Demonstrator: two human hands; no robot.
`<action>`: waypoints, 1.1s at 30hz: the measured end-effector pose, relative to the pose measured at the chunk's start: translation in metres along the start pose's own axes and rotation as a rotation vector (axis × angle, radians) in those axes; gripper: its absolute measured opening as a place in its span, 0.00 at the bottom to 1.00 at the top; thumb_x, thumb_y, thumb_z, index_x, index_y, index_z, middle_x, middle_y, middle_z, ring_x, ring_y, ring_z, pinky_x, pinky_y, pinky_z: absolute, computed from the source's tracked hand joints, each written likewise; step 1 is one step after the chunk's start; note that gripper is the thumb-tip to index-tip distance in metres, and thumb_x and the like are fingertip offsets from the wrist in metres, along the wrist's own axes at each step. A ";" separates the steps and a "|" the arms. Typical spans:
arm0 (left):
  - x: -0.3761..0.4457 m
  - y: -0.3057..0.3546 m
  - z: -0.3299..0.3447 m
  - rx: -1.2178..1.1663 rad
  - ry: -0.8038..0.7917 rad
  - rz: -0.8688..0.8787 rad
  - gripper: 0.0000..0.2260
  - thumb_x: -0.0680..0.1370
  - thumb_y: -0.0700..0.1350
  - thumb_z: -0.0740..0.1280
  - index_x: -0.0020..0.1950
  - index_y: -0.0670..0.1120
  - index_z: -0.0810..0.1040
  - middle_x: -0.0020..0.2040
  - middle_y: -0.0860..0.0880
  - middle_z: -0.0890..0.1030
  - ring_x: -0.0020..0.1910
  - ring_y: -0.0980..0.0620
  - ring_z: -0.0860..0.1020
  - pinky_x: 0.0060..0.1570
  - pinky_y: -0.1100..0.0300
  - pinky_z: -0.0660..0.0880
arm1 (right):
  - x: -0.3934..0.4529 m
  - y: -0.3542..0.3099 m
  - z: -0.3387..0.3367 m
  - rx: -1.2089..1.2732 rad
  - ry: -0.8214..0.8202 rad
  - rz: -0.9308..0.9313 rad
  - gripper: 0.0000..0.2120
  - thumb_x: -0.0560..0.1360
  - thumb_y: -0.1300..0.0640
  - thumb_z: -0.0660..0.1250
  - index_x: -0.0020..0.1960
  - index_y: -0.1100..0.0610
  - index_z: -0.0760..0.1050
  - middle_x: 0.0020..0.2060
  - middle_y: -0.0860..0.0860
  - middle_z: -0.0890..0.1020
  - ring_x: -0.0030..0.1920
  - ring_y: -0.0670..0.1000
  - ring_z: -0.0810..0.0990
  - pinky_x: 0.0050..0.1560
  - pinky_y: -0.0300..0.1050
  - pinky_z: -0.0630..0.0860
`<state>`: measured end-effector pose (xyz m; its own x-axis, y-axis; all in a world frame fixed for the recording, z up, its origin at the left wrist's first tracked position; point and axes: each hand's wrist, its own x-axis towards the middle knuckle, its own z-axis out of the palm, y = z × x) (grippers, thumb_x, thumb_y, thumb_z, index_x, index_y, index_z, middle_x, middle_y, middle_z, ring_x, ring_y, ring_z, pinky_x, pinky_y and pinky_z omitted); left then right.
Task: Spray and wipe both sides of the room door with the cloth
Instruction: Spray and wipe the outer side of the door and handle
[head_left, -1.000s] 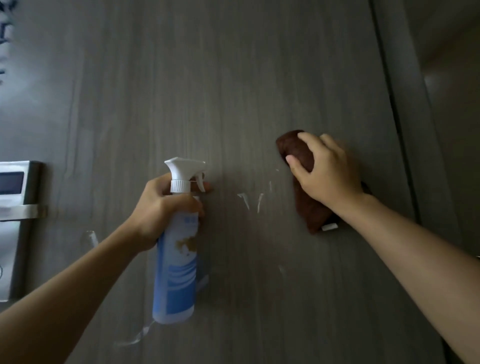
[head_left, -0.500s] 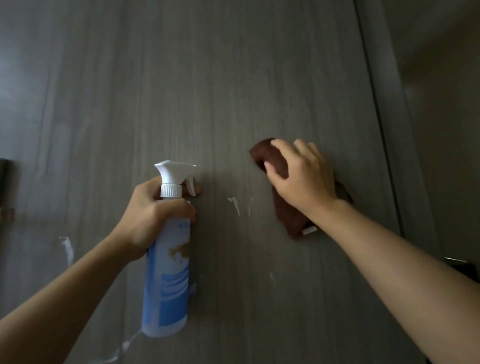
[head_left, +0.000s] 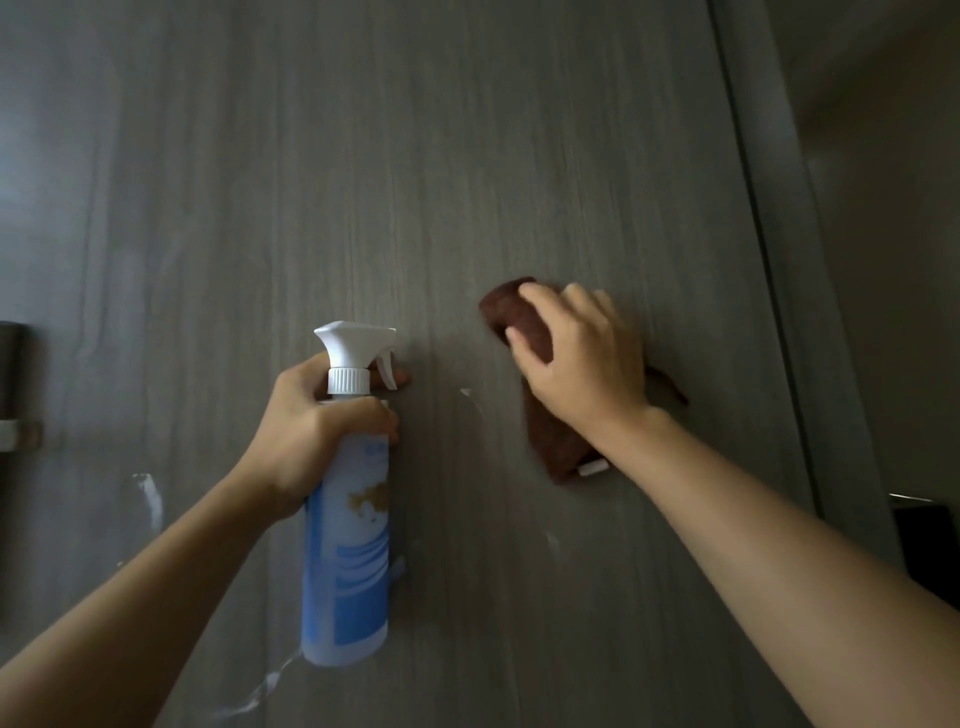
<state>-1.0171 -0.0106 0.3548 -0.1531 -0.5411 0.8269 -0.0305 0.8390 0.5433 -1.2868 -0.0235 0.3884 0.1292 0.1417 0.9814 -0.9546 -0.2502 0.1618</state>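
The grey wood-grain door (head_left: 415, 182) fills the view. My left hand (head_left: 317, 421) grips the neck of a blue and white spray bottle (head_left: 348, 545), with its white trigger head pointing right and a fingertip by the trigger. My right hand (head_left: 582, 364) presses a bunched brown cloth (head_left: 550, 441) against the door right of the bottle, fingers curled over the cloth's upper end. A white tag sticks out at the cloth's lower edge. White foam streaks (head_left: 150, 499) lie on the door.
The door's right edge and frame (head_left: 763, 260) run down the right side, with a beige wall beyond. A metal lock plate (head_left: 10, 405) shows at the far left edge. A dark object (head_left: 924, 540) sits low on the right.
My right hand has slid the cloth left across the door. The view has swung right, so the lock plate has nearly left the frame. The bottle stays gripped in my left hand.
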 end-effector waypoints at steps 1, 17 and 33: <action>0.000 0.000 0.000 0.002 -0.001 0.001 0.26 0.56 0.45 0.76 0.54 0.42 0.85 0.53 0.39 0.86 0.41 0.41 0.84 0.45 0.43 0.82 | -0.010 -0.007 -0.001 0.022 -0.042 -0.107 0.20 0.76 0.44 0.67 0.64 0.52 0.79 0.46 0.54 0.80 0.45 0.61 0.77 0.44 0.55 0.77; 0.000 0.003 0.003 0.023 0.025 -0.004 0.21 0.59 0.41 0.75 0.52 0.43 0.85 0.50 0.35 0.85 0.41 0.40 0.83 0.44 0.43 0.80 | -0.040 -0.024 -0.001 0.131 -0.242 -0.443 0.21 0.74 0.44 0.72 0.64 0.50 0.80 0.42 0.49 0.78 0.43 0.54 0.76 0.42 0.50 0.72; 0.001 0.002 0.003 0.018 0.035 -0.028 0.21 0.62 0.38 0.73 0.54 0.40 0.84 0.41 0.43 0.85 0.40 0.40 0.83 0.43 0.44 0.80 | -0.043 -0.007 -0.007 0.118 -0.276 -0.572 0.20 0.74 0.44 0.70 0.63 0.50 0.80 0.41 0.49 0.76 0.42 0.53 0.74 0.41 0.50 0.71</action>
<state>-1.0199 -0.0096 0.3565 -0.1173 -0.5659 0.8161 -0.0520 0.8241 0.5640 -1.2880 -0.0211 0.3448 0.6884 0.0358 0.7244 -0.6805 -0.3136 0.6622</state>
